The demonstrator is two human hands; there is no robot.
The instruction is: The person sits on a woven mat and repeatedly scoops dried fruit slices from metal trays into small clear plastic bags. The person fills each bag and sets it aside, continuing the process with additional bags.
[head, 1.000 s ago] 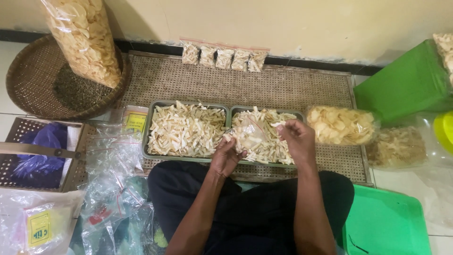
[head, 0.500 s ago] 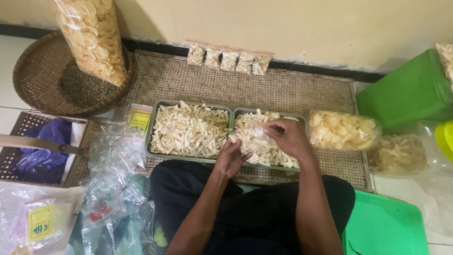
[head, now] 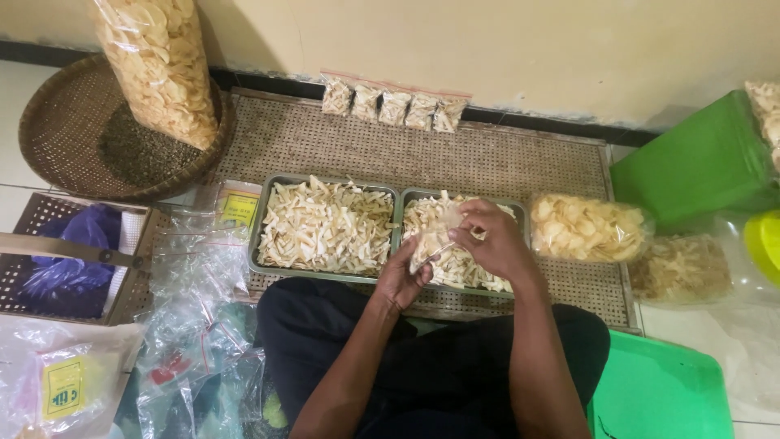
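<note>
Left hand [head: 404,276] pinching a small clear bag [head: 431,244] open at frame centre, right hand [head: 487,240] closed on chips; best kept low over the right tray [head: 520,207]

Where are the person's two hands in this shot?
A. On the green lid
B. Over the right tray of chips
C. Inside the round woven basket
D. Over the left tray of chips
B: the left hand and right hand meet over the right tray, handling a small clear bag of chips; the left tray is untouched.
</note>
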